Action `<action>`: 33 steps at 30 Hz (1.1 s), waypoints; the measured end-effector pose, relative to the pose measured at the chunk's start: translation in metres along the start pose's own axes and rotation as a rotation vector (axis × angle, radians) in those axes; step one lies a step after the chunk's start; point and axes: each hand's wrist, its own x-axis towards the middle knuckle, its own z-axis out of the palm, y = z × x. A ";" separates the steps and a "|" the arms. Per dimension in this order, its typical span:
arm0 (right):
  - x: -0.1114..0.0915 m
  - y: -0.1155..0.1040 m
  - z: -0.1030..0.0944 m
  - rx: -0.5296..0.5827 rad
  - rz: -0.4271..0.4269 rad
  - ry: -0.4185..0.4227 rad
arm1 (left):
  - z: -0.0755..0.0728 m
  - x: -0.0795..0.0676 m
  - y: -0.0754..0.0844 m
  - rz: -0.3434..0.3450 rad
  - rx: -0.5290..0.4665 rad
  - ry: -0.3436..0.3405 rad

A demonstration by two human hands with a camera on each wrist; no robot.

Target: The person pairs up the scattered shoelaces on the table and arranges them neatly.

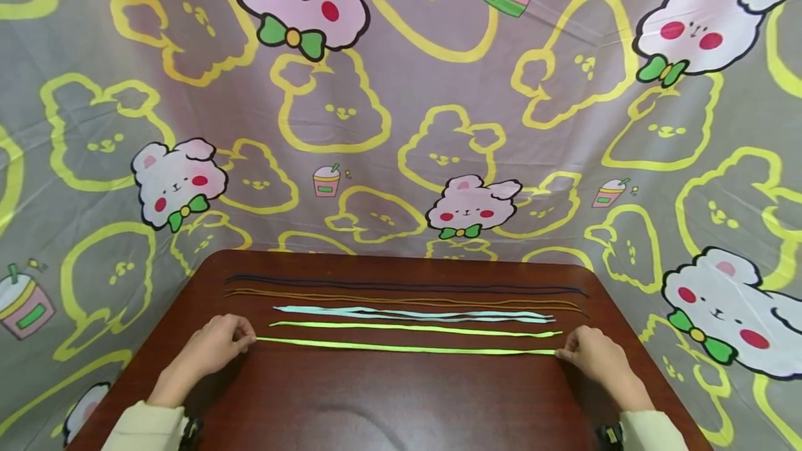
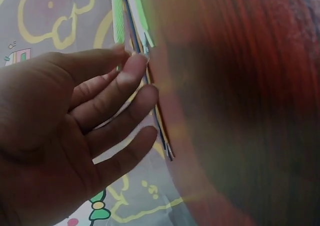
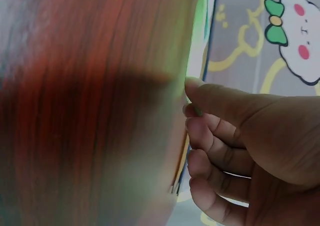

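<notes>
A neon yellow-green shoelace [image 1: 401,349] is stretched nearly straight across the table, one end at each hand. My left hand [image 1: 216,346] pinches its left end between thumb and index finger; in the left wrist view that hand [image 2: 100,100] has its other fingers loosely bent. My right hand [image 1: 595,357] pinches the right end, as the right wrist view also shows with thumb and index finger meeting on the lace [image 3: 196,40]. Just behind lies a second, shorter yellow-green shoelace [image 1: 413,328]. Beyond it are light blue shoelaces [image 1: 407,314], brown laces [image 1: 401,298] and dark navy laces [image 1: 401,285], roughly parallel.
The dark reddish-brown table [image 1: 376,402] has rounded far corners. A grey cloth [image 1: 388,117] printed with cartoon rabbits and yellow outlines hangs behind it and along both sides. Dark devices are strapped to both wrists below pale sleeves [image 1: 147,426].
</notes>
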 end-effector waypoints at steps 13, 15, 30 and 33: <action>0.013 0.007 0.000 0.019 -0.015 0.012 | 0.012 0.015 -0.005 0.021 0.045 -0.005; 0.015 0.008 0.001 0.022 -0.010 0.015 | 0.013 0.018 -0.005 0.018 0.048 -0.001; 0.021 0.010 0.002 0.029 0.023 0.038 | 0.018 0.027 -0.003 0.032 0.044 0.039; 0.020 0.011 0.002 0.036 0.033 0.029 | 0.019 0.028 -0.002 0.031 0.042 0.036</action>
